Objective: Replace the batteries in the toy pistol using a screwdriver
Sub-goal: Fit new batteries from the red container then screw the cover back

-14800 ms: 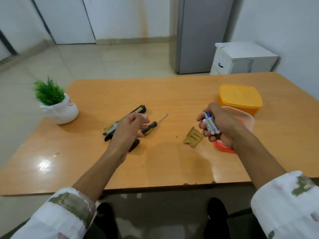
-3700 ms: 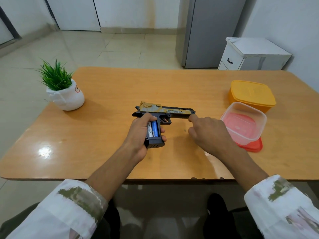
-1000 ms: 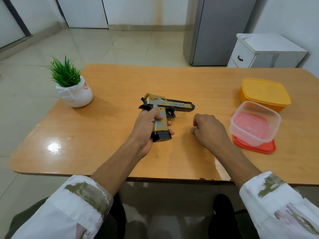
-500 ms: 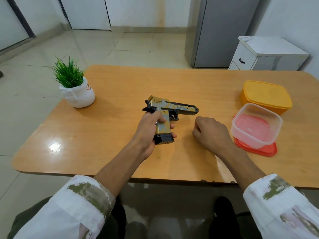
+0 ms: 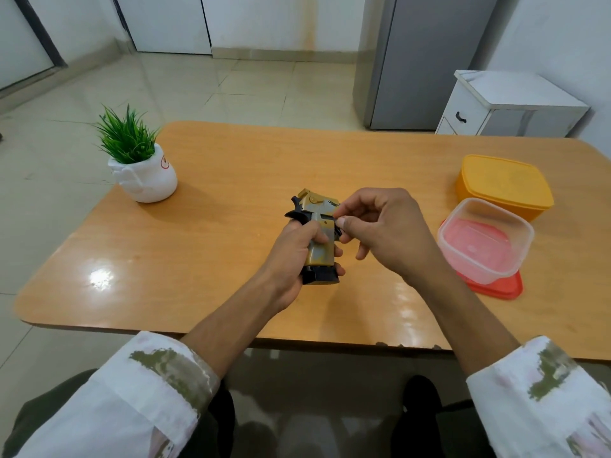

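The gold-and-black toy pistol (image 5: 319,249) is held upright above the table (image 5: 231,193), with its grip cover in place and no batteries showing. My left hand (image 5: 291,259) grips the pistol's handle from the left. My right hand (image 5: 386,233) is at the upper part of the grip, hiding the barrel. Its thumb and forefinger pinch something tiny there, seemingly the small screw, which I can barely make out. The screwdriver is not in sight.
A white pot with a green plant (image 5: 145,180) stands at the table's left. On the right are a yellow lidded box (image 5: 502,183) and a clear container (image 5: 486,239) on a red lid (image 5: 496,287). A white cabinet (image 5: 509,110) and grey fridge (image 5: 423,61) stand beyond.
My right hand has lifted off the table, where it lay curled, and moved left to the pistol's grip with thumb and forefinger pinched. My left hand still holds the pistol.
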